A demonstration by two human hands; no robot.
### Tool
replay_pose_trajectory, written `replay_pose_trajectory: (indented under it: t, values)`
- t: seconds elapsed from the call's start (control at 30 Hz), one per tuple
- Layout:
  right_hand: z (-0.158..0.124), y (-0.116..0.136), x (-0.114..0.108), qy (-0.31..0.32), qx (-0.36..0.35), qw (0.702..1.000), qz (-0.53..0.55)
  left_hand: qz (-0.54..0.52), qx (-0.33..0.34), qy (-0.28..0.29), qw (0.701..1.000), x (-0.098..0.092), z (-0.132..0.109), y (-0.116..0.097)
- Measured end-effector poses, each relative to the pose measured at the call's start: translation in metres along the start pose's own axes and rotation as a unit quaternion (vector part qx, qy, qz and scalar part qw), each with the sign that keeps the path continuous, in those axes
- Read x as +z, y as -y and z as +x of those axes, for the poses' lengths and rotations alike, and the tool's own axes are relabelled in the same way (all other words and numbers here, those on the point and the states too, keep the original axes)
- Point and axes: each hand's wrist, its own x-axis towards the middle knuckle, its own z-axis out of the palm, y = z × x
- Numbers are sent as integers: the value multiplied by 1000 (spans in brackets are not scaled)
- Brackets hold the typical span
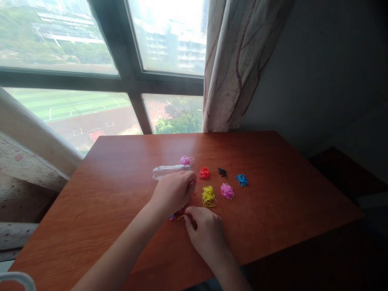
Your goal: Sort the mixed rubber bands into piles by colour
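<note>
My left hand (176, 188) is closed in a pinch above the table, in front of a clear plastic bottle (166, 171). Small red bits show beside and below its fingertips; what the fingers hold is hidden. Lower down, my right hand (206, 228) pinches the end of a yellow rubber band (181, 217) at the edge of a mixed-colour heap of bands (174, 216). My left arm partly covers that heap. Sorted piles lie to the right: red bands (204, 173), yellow bands (209, 196), pink bands (227, 191), black bands (222, 172) and blue bands (241, 180).
A pink piece with a loop (184, 160) lies by the bottle's neck. The brown wooden table (273, 210) stands against a window (169, 48) with patterned curtains (233, 60). A white curved object (18, 277) shows at the bottom left corner.
</note>
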Motion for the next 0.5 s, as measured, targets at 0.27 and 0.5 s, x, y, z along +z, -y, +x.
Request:
replay_pose_trajectory:
  t: [0.27,0.5]
  values:
    - [-2,-3,3,-9,-15,1000,1,31,-20,20,999,19,49,-18]
    - [-1,-2,2,-3,-17,1000,7,37,-35,18,999,23,45,-17]
